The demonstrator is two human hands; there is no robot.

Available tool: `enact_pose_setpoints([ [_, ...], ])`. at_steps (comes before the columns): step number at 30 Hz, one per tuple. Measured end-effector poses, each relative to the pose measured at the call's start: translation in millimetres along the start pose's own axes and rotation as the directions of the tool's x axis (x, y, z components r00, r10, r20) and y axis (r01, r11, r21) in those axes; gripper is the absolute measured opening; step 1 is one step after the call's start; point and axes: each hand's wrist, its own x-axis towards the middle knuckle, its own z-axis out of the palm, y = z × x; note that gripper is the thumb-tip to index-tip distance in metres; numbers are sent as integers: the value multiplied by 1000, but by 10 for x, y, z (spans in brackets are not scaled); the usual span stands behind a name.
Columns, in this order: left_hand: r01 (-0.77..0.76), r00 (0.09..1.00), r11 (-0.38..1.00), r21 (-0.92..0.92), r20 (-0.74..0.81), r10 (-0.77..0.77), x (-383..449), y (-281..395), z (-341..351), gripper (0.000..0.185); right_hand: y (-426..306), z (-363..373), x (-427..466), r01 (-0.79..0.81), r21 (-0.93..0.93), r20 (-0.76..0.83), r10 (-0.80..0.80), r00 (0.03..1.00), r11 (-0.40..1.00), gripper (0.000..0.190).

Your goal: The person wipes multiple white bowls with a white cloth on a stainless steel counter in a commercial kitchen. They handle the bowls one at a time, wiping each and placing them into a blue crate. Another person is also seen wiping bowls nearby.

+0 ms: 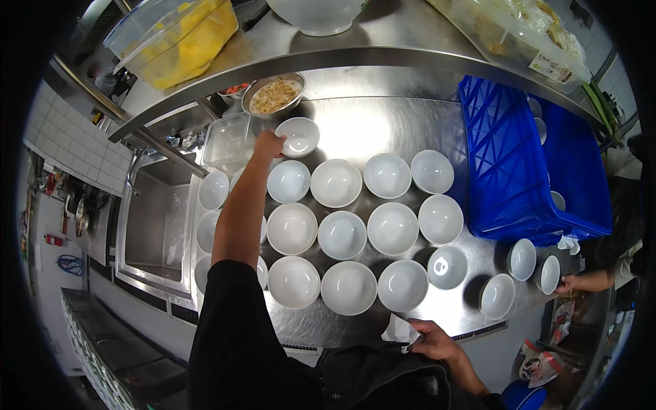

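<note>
At the far side of the steel table my left hand (pixel 270 144) grips the rim of a white bowl (pixel 299 137). That bowl is just beyond rows of several other white bowls, such as a middle one (pixel 342 234) and a front one (pixel 348 288), all mouth up. My left forearm hides part of the rows on the left. Close to my body, by the table's front edge, my right hand (pixel 434 341) holds a crumpled white paper towel or cloth (pixel 400 329).
A steel sink (pixel 156 220) lies left. A blue plastic crate (pixel 487 169) holds bowls at right, where another person's hand (pixel 568 284) touches a bowl (pixel 550 275). Above runs a steel shelf (pixel 328 55). Behind stand a metal bowl of food (pixel 274 96) and a clear container (pixel 225 139).
</note>
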Motion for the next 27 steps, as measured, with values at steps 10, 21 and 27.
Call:
enact_pose_setpoints([
  [10, -382, 808, 724, 575, -173, 564, -489, 194, -42, 43, -92, -8, 44, -37, -193, 46, 47, 998, 980, 26],
  [21, -549, 383, 674, -494, 568, 729, -4573, 1292, 1944, 20, -59, -108, -765, 223, -98, -359, -243, 901, 970, 23],
  [27, -700, 509, 713, -38, 674, 535, -5554, 1345, 3186, 64, 72, -898, -1719, 252, -189, -895, -273, 354, 949, 19],
])
